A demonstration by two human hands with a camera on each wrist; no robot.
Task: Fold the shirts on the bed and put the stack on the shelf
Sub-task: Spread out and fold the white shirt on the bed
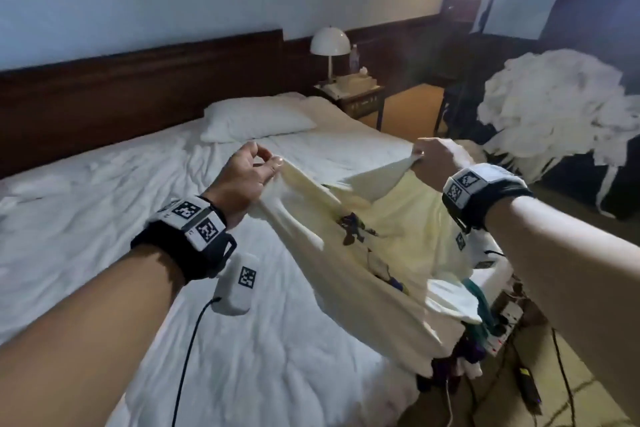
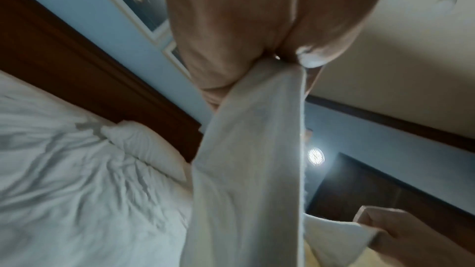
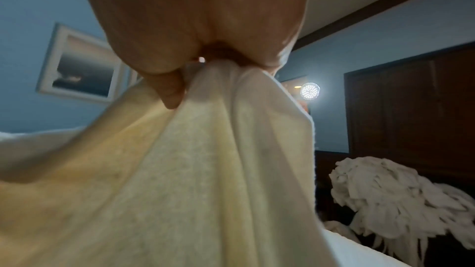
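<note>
A cream shirt (image 1: 384, 243) with a dark printed figure hangs in the air over the bed's right side. My left hand (image 1: 242, 177) pinches one upper corner of it, and my right hand (image 1: 436, 158) grips the other. The cloth sags between them and trails down to the bed's right edge. In the left wrist view the shirt (image 2: 252, 170) drops straight from my left hand (image 2: 277, 58). The right wrist view shows the shirt (image 3: 192, 180) bunched under my right hand (image 3: 213, 62). More clothes (image 1: 464, 333), teal and purple among them, lie heaped under the shirt at the bed's corner.
The bed (image 1: 156, 253) has a rumpled white cover and a pillow (image 1: 256, 120) by the dark headboard. A nightstand with a lamp (image 1: 329, 48) stands beyond it. A white ruffled heap (image 1: 554, 114) sits on dark furniture at right. Cables and a power strip (image 1: 505, 326) lie on the floor.
</note>
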